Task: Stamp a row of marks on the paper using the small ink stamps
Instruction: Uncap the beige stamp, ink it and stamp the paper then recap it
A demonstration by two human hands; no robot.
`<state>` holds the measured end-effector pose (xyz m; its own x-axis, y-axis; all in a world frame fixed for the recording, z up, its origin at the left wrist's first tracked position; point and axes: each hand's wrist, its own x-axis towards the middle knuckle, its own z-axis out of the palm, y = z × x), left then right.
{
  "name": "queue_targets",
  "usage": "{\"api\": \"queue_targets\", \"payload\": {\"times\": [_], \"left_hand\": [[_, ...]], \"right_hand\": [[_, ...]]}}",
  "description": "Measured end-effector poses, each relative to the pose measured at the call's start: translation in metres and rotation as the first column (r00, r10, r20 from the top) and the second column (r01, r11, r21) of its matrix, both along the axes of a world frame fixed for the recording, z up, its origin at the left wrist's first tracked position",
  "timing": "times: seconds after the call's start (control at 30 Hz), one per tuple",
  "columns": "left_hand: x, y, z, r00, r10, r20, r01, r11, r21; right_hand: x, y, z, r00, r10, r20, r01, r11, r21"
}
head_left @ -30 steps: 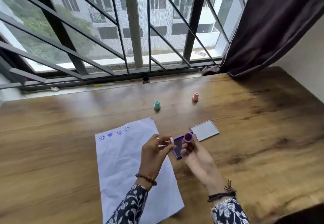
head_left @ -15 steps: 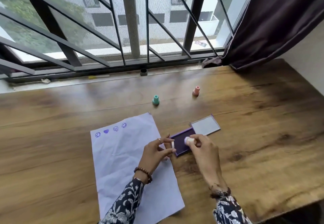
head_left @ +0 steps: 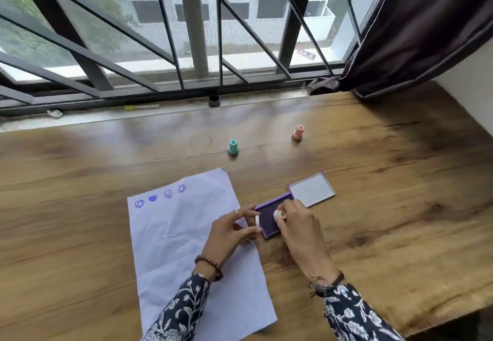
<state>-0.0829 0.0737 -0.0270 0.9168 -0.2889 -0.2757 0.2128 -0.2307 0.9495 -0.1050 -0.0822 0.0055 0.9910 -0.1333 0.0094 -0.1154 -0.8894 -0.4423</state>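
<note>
- On a wooden table (head_left: pixel 373 207) beside a barred window (head_left: pixel 192 34), a person in floral-print sleeves works with both hands over an open purple ink pad (head_left: pixel 268 216).
- Right hand (head_left: pixel 296 220): reaching in from the lower right with the wrist raised and the fingers curled downward, it grips a small white-topped stamp (head_left: pixel 278 215) and presses it down on the dark pad surface.
- Left hand (head_left: pixel 229 230): resting over the right edge of the paper (head_left: pixel 186 247), thumb and fingertips pinched on a small white cap-like piece (head_left: pixel 257 220) held right at the pad's left edge; a ring shows on one finger, and a beaded bracelet (head_left: pixel 209 262) circles the wrist.
- Ink pad: it lies just right of the paper, its hinged lid (head_left: pixel 310 190) folded open flat on the table toward the far right, pale inner face up.
- Paper: a creased white sheet lying at a slight angle, with a row of four purple marks (head_left: pixel 160 196) along its top edge, three smiley faces and one solid heart.
- Farther back on the table, well apart from the hands, a teal stamp (head_left: pixel 233 147) and a salmon-pink stamp (head_left: pixel 297 133) stand upright, the pink one to the right and nearer the window.
- A dark curtain (head_left: pixel 426 26) hangs at the right of the window, its hem resting on the table's far corner.
- A small dark cap-like object (head_left: pixel 214 100) sits on the window sill.
</note>
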Motion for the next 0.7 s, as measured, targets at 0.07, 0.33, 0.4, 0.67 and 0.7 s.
{"api": "queue_targets", "payload": {"times": [0.07, 0.33, 0.4, 0.67, 0.7], "left_hand": [[0.003, 0.004, 0.003, 0.999, 0.021, 0.026, -0.021, 1.0, 0.001], [0.003, 0.017, 0.006, 0.985, 0.01, 0.174, -0.028, 0.994, 0.106], [0.006, 0.037, 0.006, 0.971, 0.022, 0.237, -0.068, 0.979, 0.191], [0.022, 0.101, -0.001, 0.966, -0.034, 0.255, -0.059, 0.935, 0.349], [0.021, 0.103, -0.001, 0.967, -0.038, 0.254, -0.05, 0.943, 0.329]], "right_hand": [[0.016, 0.004, 0.006, 0.998, 0.033, -0.06, -0.035, 0.999, -0.034], [0.038, -0.024, 0.004, 0.943, -0.102, -0.316, 0.127, 0.99, 0.061], [0.033, -0.03, 0.005, 0.935, -0.163, -0.313, 0.269, 0.904, 0.332], [0.054, 0.053, 0.013, 0.953, -0.039, -0.3, 0.294, 0.358, 0.886], [0.06, 0.066, 0.012, 0.958, -0.06, -0.282, 0.28, 0.422, 0.862]]}}
